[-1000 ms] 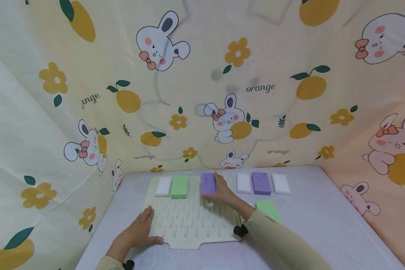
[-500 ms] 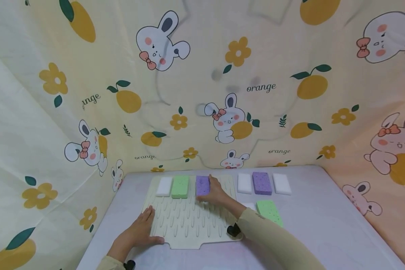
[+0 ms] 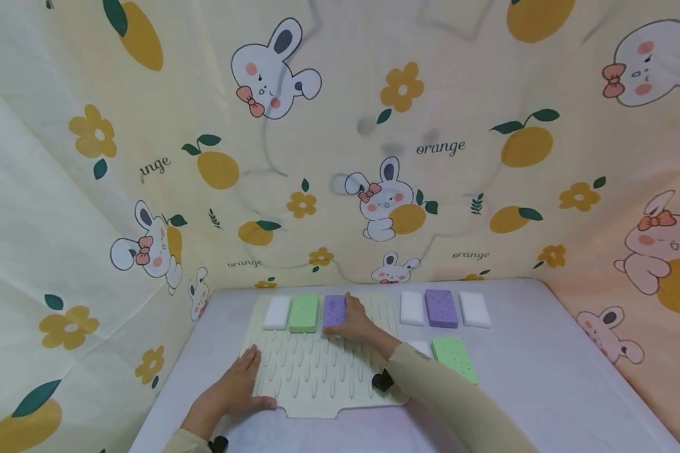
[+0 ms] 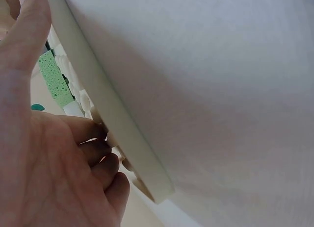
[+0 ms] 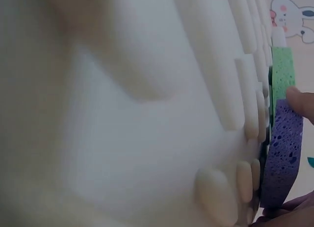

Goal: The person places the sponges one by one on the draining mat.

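Observation:
A cream ribbed mat [image 3: 317,377] lies on the table. Along its far edge sit a white sponge [image 3: 276,313], a green sponge [image 3: 304,313] and a purple sponge [image 3: 334,311]. My right hand [image 3: 348,319] pinches the purple sponge, which stands close beside the green one. In the right wrist view a fingertip [image 5: 300,99] lies on top of the purple sponge [image 5: 282,153], with the green sponge [image 5: 282,70] behind it. My left hand [image 3: 242,380] rests flat on the mat's front left corner, and the left wrist view shows its thumb along the mat's edge [image 4: 108,114].
Off the mat to the right lie a white sponge [image 3: 412,308], a purple sponge [image 3: 441,308], another white sponge [image 3: 474,309] and a green sponge [image 3: 454,358]. Printed cloth walls close in the table's back and sides.
My right hand slid the purple sponge leftward along the mat's far edge until it came up beside the green sponge. The left hand stayed in place.

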A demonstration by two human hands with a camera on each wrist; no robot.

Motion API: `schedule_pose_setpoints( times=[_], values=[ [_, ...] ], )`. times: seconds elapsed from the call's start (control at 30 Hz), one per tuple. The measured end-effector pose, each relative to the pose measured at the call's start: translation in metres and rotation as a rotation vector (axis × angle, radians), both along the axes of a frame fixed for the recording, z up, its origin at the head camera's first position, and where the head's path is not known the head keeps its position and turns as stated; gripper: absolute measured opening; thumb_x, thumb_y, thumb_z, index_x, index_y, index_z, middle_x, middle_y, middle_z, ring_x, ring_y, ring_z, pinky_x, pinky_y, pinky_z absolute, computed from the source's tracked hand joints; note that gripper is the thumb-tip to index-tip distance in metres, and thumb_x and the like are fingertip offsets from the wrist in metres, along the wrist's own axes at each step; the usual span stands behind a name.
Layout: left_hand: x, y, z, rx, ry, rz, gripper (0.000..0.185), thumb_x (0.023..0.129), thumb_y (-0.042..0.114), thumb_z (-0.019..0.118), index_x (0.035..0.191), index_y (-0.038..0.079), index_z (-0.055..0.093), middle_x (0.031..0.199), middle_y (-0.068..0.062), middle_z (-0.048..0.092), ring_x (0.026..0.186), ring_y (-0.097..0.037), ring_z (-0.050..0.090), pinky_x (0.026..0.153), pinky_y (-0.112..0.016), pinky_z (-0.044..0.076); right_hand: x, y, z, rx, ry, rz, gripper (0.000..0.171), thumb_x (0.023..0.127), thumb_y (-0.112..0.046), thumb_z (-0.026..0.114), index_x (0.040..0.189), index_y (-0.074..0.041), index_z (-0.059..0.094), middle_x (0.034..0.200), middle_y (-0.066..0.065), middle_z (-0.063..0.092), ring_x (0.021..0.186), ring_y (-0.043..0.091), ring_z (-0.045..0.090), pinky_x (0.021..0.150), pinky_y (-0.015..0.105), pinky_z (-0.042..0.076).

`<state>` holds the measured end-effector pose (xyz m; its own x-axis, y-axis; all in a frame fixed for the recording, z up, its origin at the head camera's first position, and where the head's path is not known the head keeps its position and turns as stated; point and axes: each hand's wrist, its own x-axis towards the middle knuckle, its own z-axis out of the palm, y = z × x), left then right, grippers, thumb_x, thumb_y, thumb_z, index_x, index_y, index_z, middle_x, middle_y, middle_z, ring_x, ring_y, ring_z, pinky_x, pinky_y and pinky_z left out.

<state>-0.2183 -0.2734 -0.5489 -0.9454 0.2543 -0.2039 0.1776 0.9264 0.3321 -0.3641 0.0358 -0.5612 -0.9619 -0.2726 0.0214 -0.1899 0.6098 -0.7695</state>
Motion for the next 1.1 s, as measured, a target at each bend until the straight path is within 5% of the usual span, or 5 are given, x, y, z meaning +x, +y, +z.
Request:
schedule_pose_setpoints(
  times=[0.53,0.87,1.1],
  values=[
    [0.001,0.000,0.000,0.002,0.013,-0.009,0.130,0.079,0.065,0.087,0.160,-0.018,0.028,0.171,-0.038,0.021,0.160,-0.051,0.022,0.130,-0.061,0.025,-0.005,-0.008,-0.005,0.075,-0.016,-0.025,0.133,0.080,-0.044,0.096,0.169,0.006,0.009,0.171,0.032,0.024,0.157,0.048,0.030,0.128,0.057,0.034],
    [0.001,-0.001,-0.003,-0.004,0.011,-0.003,0.130,0.078,0.066,0.087,0.160,-0.017,0.029,0.171,-0.036,0.022,0.161,-0.050,0.021,0.130,-0.061,0.025,-0.003,-0.006,-0.008,0.040,0.046,-0.016,0.140,0.076,-0.038,0.100,0.167,0.010,0.006,0.169,0.035,0.024,0.156,0.051,0.029,0.128,0.059,0.033],
    [0.001,-0.001,-0.003,0.004,0.008,0.005,0.132,0.077,0.067,0.087,0.160,-0.017,0.029,0.171,-0.036,0.021,0.161,-0.050,0.021,0.131,-0.061,0.024,0.000,0.002,-0.002,-0.024,-0.002,-0.015,0.138,0.077,-0.035,0.099,0.168,0.009,0.004,0.171,0.035,0.020,0.157,0.051,0.027,0.129,0.060,0.030]
  ],
)
